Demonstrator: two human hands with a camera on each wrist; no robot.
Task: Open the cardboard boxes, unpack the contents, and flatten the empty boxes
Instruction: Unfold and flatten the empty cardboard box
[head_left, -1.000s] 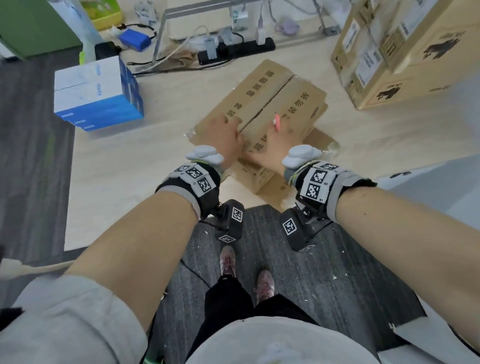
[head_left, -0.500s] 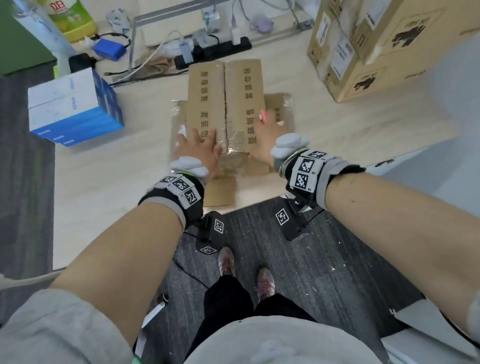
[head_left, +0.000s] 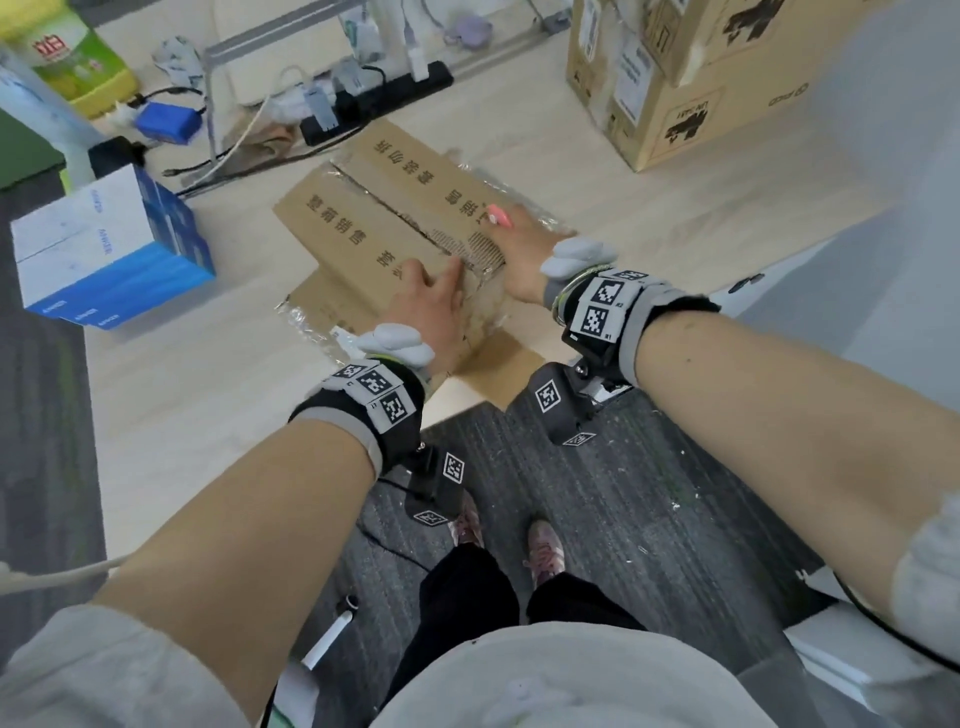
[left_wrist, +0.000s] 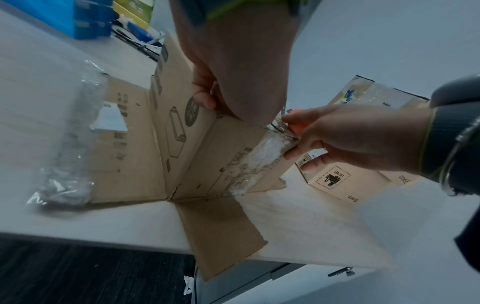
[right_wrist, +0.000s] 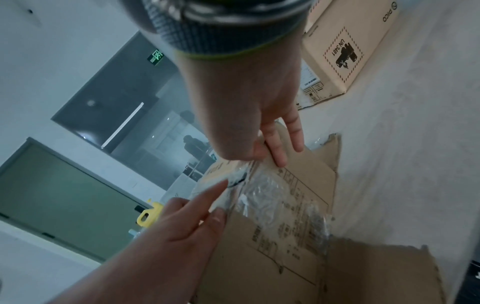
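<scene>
A flattened brown cardboard box (head_left: 363, 228) with printed characters lies on the pale table (head_left: 182, 389), one flap hanging over the near edge. My left hand (head_left: 431, 301) lies on its near end, the forefinger stretched along the torn centre seam. My right hand (head_left: 519, 249) rests on the box's right edge and pinches a small pink tool (head_left: 498, 215) there. In the left wrist view the right hand (left_wrist: 350, 139) holds the tool (left_wrist: 297, 128) under its thumb against the taped edge of the box (left_wrist: 182, 164). The right wrist view shows straight fingers (right_wrist: 285, 144) on the cardboard (right_wrist: 285, 257).
A stack of blue and white boxes (head_left: 109, 249) stands at the left. Large closed cardboard boxes (head_left: 691, 78) are stacked at the back right. A black power strip (head_left: 374, 98) with cables lies behind the box. Crumpled clear tape (head_left: 311, 322) clings to the box's near-left corner.
The flattened box has turned anticlockwise on the table, its seam swinging from up-right through straight to up-left. Both hands stayed on it and moved along.
</scene>
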